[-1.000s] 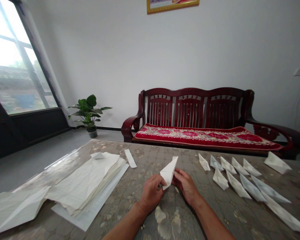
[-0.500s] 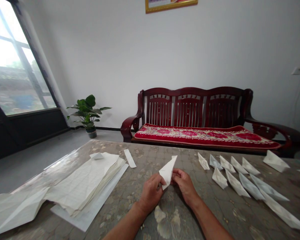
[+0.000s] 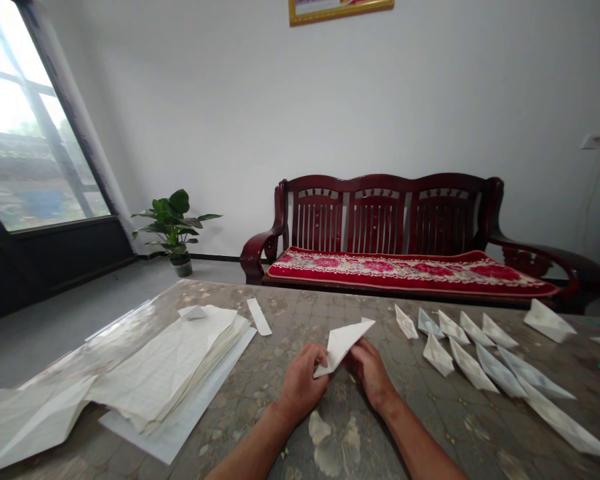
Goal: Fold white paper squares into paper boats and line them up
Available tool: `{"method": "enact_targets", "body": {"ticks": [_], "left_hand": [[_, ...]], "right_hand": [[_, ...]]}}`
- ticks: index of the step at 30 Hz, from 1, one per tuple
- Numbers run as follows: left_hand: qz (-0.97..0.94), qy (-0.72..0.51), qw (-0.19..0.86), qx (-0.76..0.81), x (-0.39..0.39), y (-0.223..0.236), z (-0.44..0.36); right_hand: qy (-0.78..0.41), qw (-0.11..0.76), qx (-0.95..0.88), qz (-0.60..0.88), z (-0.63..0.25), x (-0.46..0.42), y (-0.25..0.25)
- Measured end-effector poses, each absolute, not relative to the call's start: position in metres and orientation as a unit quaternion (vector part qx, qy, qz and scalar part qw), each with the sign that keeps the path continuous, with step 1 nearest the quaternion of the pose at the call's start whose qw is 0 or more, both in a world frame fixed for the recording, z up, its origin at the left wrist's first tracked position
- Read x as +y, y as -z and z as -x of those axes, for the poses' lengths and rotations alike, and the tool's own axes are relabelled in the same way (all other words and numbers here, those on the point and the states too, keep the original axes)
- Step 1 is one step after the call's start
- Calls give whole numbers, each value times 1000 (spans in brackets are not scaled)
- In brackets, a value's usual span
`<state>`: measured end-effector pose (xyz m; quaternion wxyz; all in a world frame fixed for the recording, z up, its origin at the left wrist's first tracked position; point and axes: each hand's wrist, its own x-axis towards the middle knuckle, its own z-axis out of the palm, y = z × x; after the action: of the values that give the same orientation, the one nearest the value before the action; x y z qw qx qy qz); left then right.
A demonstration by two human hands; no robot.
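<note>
Both of my hands are over the middle of the table, holding a folded white paper piece (image 3: 343,343) between them. The paper is a pointed triangular shape lying nearly flat, with its tip toward the right. My left hand (image 3: 301,383) pinches its lower left corner, and my right hand (image 3: 369,372) grips its right side, hiding that part. To the right, several folded paper boats (image 3: 473,355) lie in loose rows on the table. A stack of creased white paper sheets (image 3: 170,363) lies to the left, with a narrow paper strip (image 3: 259,317) beyond it.
The mottled grey-brown tabletop (image 3: 300,300) has a glossy cover. A large folded sheet (image 3: 30,420) lies at its left front. Behind the table stand a dark red wooden sofa (image 3: 380,220) with a red floral cushion, a potted plant (image 3: 173,227) and a bright window (image 3: 30,127).
The folded paper has tilted from nearly upright to nearly flat, and its tip now points right rather than up. My hands have stayed close to the same place.
</note>
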<state>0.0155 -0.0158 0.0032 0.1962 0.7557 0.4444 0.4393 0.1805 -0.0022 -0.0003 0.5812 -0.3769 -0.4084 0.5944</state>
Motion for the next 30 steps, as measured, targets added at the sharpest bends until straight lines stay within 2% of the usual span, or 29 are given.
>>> {"method": "enact_targets", "body": {"ticks": [7,17,22,30], "left_hand": [[-749,-424,173,478,-19,-7,-16],[-728,-475,235,434,-12,2,-14],[-753,-453,259,402,-14,1,-14],[-698,-473,363,397,-24,-22,-12]], "right_hand": [[-604,580,-423,348,-179,-10,-8],[-597,580,-426,354,-180,-7,-4],[-536,600,-408,431,-179,-3,-1],[-424,598,-440,518,-176,-1,7]]}}
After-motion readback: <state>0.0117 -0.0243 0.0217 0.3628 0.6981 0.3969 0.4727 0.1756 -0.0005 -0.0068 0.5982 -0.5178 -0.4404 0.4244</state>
